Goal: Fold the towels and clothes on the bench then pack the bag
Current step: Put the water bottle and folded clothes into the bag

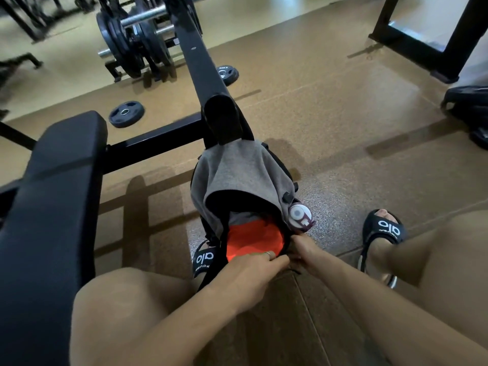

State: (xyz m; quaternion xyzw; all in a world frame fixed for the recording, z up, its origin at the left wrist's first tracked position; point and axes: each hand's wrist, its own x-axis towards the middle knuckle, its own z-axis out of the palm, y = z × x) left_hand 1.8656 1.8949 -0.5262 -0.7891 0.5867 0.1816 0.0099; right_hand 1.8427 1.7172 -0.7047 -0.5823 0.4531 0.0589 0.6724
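Note:
A black bag (286, 178) stands on the floor between my feet, its top open toward me. A grey cloth (237, 170) is draped over the bag's far side. Inside, an orange garment (253, 237) lies on top, with a bit of grey fabric behind it. A white and maroon bottle (299, 216) sits in the bag's right side pocket. My left hand (260, 264) pinches the bag's near rim over the orange garment. Just right of it, my right hand (303, 247) grips the same rim. The black padded bench (52, 196) at the left has nothing on it.
A black machine arm (203, 59) ends right above the bag. Two small weight plates (126, 114) lie on the floor beyond the bench. A rack of plates (132, 40) stands at the back. A dark bag (470, 107) rests at the right edge.

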